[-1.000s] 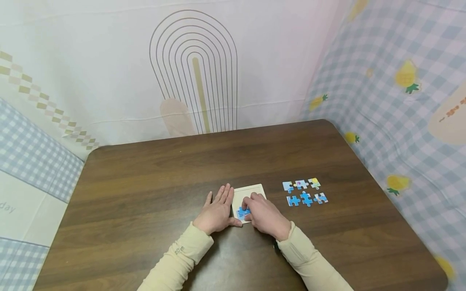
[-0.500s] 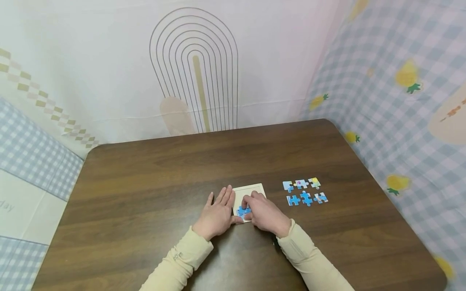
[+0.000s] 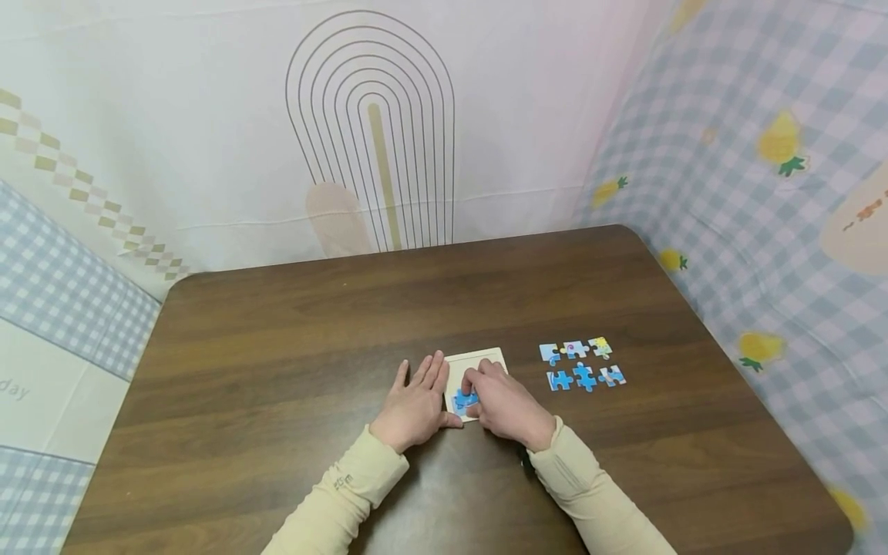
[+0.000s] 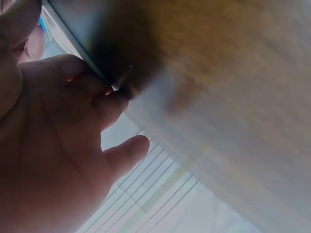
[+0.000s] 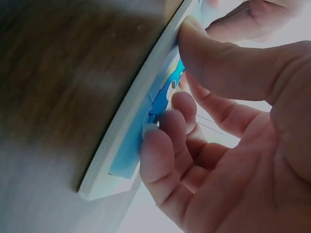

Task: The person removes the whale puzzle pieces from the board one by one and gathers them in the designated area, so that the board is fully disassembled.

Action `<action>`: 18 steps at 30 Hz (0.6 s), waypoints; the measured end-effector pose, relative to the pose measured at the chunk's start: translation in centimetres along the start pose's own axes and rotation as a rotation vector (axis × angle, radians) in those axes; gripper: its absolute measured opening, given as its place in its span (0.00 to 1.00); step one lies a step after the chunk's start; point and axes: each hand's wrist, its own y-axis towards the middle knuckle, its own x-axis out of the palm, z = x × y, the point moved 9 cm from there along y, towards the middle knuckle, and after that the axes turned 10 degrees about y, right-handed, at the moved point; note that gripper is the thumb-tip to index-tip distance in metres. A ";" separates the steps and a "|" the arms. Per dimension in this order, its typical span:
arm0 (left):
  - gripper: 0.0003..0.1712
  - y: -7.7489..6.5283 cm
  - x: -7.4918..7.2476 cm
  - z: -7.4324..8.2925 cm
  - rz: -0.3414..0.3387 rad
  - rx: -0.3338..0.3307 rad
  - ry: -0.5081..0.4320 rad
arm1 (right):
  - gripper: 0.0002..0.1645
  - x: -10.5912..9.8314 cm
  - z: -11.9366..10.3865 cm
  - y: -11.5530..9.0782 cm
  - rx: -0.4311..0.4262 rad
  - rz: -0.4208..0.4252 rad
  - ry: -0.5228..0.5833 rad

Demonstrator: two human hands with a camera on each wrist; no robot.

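Observation:
A small pale puzzle tray (image 3: 489, 355) lies on the brown table between my hands. My left hand (image 3: 414, 402) lies along its left edge, fingers straight and thumb at the near corner. Over the tray, my right hand (image 3: 506, 405) has curled fingers and pinches a blue jigsaw piece (image 3: 464, 398) in the near left part. In the right wrist view, the thumb (image 5: 214, 65) is by the tray's rim, and the blue piece (image 5: 162, 99) shows partly between it and the fingers. The right hand hides much of the tray. The left wrist view shows my left palm (image 4: 58, 136) beside the tray.
Several loose jigsaw pieces lie in two rows right of the tray, including a blue one (image 3: 585, 377) and one with a yellow patch (image 3: 600, 348). The wooden table (image 3: 312, 331) ends at hanging cloths (image 3: 513, 116) behind and at both sides.
Both hands stay at the tray in nearly the same pose. The whole head view shifts very slightly; the loose pieces have not moved.

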 end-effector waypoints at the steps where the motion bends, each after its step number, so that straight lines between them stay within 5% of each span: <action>1: 0.54 0.0 0.0 0.0 0.000 0.000 0.002 | 0.12 0.0 0.0 0.0 0.001 0.002 0.000; 18: 0.53 0.0 0.1 0.1 -0.024 -0.030 -0.007 | 0.11 0.4 0.4 -0.1 0.028 -0.058 0.137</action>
